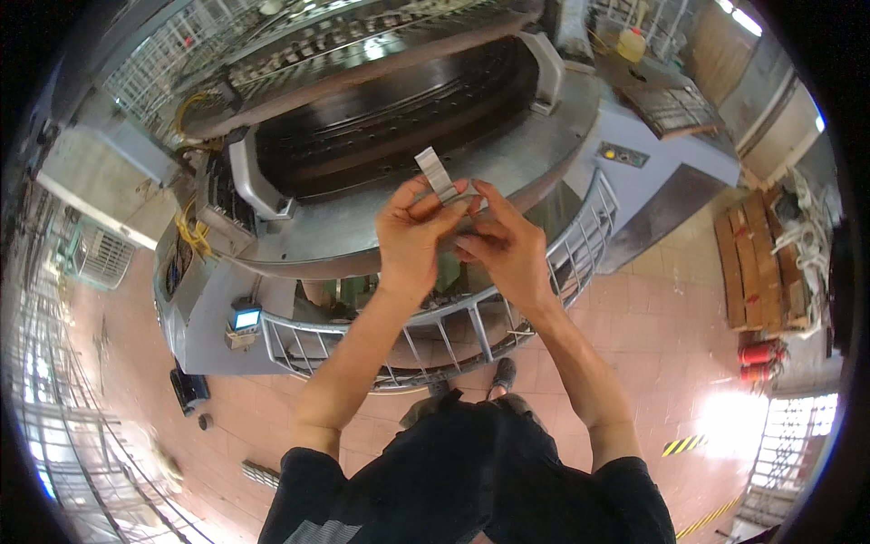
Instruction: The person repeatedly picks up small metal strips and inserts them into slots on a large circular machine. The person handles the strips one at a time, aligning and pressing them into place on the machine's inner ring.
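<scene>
Both hands pinch a small ribbed metal block: left hand grips it, right hand fingers its near end, over the circular machine.

Workshop floor of reddish tiles, with yellow-and-black hazard stripes at lower right. A large grey circular machine dominates, ringed by a metal guard rail. Wooden pallets and red cylinders stand right. Strong daylight enters through a barred window.
</scene>
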Demonstrator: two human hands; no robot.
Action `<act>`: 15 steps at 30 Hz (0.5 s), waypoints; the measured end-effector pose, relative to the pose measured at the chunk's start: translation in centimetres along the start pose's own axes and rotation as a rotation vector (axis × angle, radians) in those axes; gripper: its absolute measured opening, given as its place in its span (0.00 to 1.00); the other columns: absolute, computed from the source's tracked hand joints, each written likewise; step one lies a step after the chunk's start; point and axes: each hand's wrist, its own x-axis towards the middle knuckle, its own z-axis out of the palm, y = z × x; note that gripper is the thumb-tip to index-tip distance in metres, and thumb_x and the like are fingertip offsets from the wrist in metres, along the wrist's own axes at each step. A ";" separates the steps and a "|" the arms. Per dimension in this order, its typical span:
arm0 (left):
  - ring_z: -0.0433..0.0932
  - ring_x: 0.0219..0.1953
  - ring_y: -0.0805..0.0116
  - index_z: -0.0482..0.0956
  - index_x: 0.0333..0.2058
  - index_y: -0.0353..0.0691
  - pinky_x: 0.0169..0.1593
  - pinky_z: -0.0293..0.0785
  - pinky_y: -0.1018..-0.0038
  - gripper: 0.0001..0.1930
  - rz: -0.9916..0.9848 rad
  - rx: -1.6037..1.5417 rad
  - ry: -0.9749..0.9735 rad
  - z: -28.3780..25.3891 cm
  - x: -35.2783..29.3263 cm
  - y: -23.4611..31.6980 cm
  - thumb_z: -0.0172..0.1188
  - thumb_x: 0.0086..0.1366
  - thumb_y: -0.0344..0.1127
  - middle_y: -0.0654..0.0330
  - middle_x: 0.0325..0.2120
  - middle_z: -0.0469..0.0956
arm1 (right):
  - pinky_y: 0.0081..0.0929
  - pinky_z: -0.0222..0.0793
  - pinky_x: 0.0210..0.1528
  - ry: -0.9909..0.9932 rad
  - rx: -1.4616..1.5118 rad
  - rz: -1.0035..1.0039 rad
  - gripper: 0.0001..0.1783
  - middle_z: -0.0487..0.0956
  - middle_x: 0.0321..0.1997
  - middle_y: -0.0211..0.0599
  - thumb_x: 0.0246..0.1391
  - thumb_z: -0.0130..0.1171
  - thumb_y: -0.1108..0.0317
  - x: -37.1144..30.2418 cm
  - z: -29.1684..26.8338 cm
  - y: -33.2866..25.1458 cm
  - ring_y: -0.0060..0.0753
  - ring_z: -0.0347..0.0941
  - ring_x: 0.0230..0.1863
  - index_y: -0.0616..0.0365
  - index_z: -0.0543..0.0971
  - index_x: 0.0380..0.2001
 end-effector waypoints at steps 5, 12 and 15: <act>0.87 0.44 0.59 0.82 0.44 0.29 0.46 0.84 0.70 0.13 0.069 0.154 0.017 -5.5 3.5 6.2 0.69 0.60 0.18 0.49 0.41 0.86 | 0.22 0.81 0.40 -0.192 -0.227 -0.090 0.24 0.85 0.30 0.41 0.55 0.67 0.80 6.5 4.0 1.4 0.24 0.84 0.35 0.66 0.79 0.57; 0.86 0.42 0.65 0.85 0.40 0.32 0.45 0.83 0.71 0.08 -0.013 0.331 0.066 -9.8 7.0 9.3 0.69 0.62 0.22 0.54 0.39 0.86 | 0.30 0.72 0.31 -0.208 -0.725 -0.556 0.12 0.84 0.32 0.47 0.50 0.73 0.68 13.4 8.1 2.9 0.45 0.80 0.28 0.61 0.87 0.37; 0.85 0.41 0.66 0.86 0.39 0.32 0.45 0.83 0.71 0.07 -0.086 0.406 0.054 -10.8 9.2 10.0 0.69 0.61 0.22 0.55 0.39 0.86 | 0.29 0.70 0.27 -0.250 -0.623 -0.400 0.08 0.83 0.27 0.40 0.52 0.72 0.69 15.3 9.0 3.1 0.30 0.77 0.23 0.62 0.88 0.35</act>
